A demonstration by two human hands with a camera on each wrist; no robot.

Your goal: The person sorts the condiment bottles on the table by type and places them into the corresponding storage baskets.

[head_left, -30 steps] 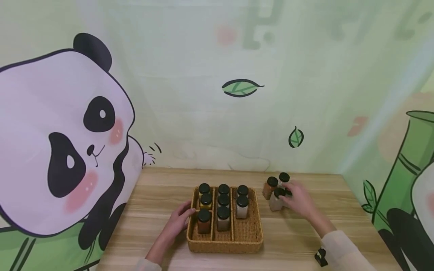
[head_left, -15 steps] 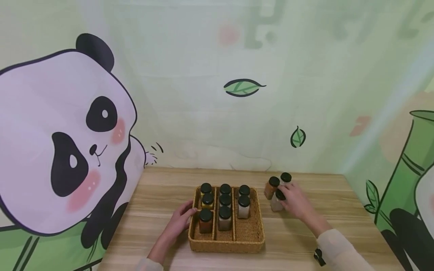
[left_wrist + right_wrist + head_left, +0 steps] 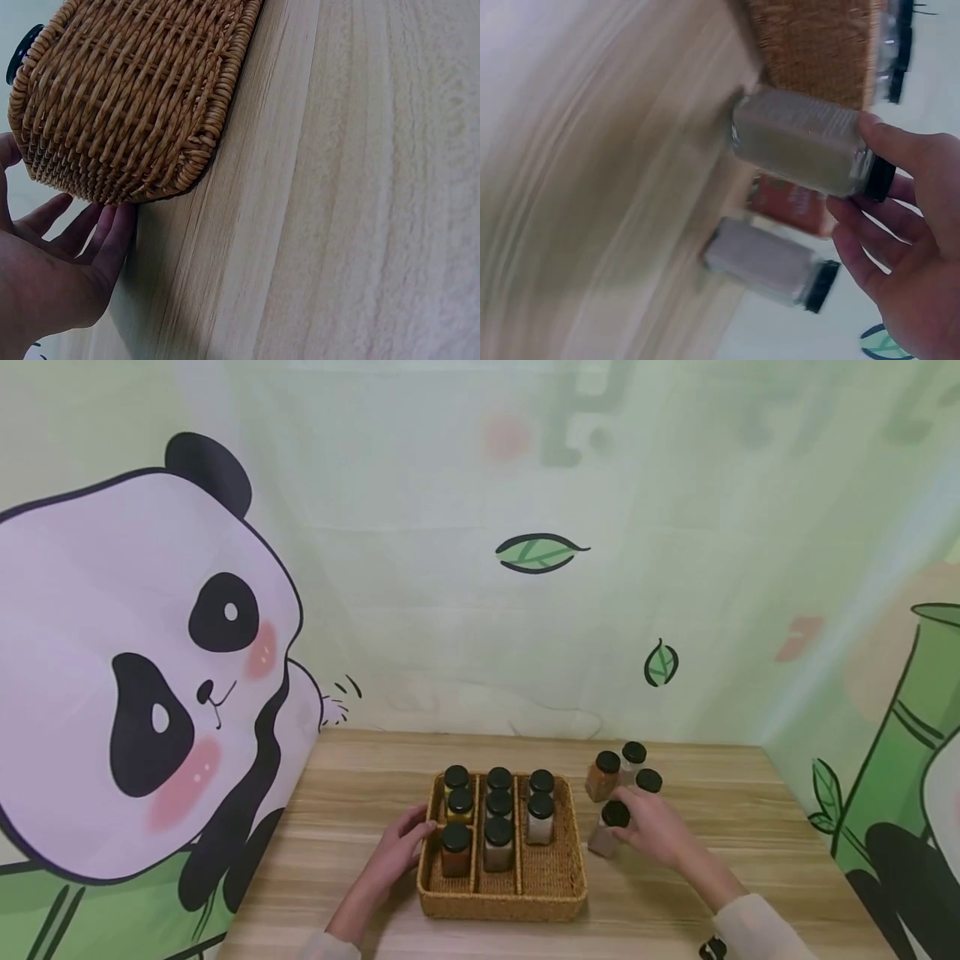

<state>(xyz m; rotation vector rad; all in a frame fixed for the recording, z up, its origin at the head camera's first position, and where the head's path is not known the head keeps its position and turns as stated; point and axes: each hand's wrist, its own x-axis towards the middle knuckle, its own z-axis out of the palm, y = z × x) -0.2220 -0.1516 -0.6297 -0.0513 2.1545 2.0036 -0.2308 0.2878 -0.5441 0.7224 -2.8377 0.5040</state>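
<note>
My right hand (image 3: 660, 831) pinches a black-lidded spice jar (image 3: 602, 839) with greyish contents near its lid, to the right of the wicker basket (image 3: 502, 907). In the right wrist view the held jar (image 3: 799, 142) appears tilted, thumb on one side and fingers on the other. My left hand (image 3: 393, 852) holds the basket's left side, thumb at the rim and fingers against the outer wall (image 3: 82, 176). Inside the basket, black-lidded jars stand in compartments: yellow ones and a red-brown jar (image 3: 455, 858) left, greyish jars (image 3: 497, 853) in the middle, pale jars (image 3: 539, 827) right.
Behind the right hand stand an orange-brown jar (image 3: 602, 781), a pale jar (image 3: 633, 762) and another jar (image 3: 648, 781), partly hidden by the hand. A small black object (image 3: 712, 948) lies by the right sleeve. A printed panda backdrop (image 3: 420, 610) rises behind the wooden table (image 3: 360, 777).
My right hand has drawn the greyish jar toward the front and slightly left, away from the other loose jars. The left hand and the basket have stayed in place.
</note>
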